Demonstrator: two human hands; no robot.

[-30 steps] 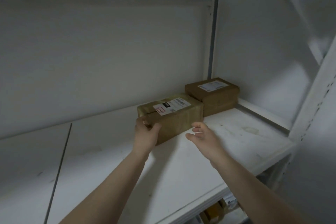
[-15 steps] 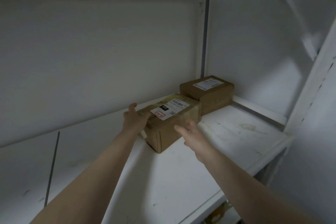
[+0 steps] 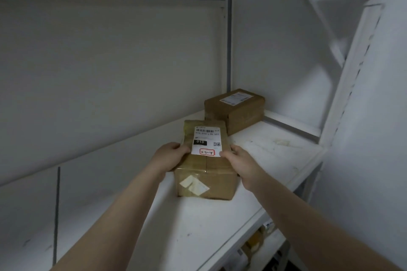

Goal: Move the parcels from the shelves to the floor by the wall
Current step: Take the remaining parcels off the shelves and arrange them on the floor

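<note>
Head view: the near parcel (image 3: 206, 169) rests on the white shelf (image 3: 275, 160), midway between its back and its front edge, with a white label (image 3: 206, 141) marked 3-2-4 on top. The left hand (image 3: 169, 157) grips its left side and the right hand (image 3: 240, 160) its right side, both thumbs curled over the top. 1 more parcel (image 3: 235, 110) stands in the shelf's back right corner.

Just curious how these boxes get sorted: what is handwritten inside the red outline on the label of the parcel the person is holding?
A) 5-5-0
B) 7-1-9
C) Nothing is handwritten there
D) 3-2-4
D: the white label on the parcel, gripped at its sides by the left hand and right hand, shows "3-2-4" inside a red outline.
</note>
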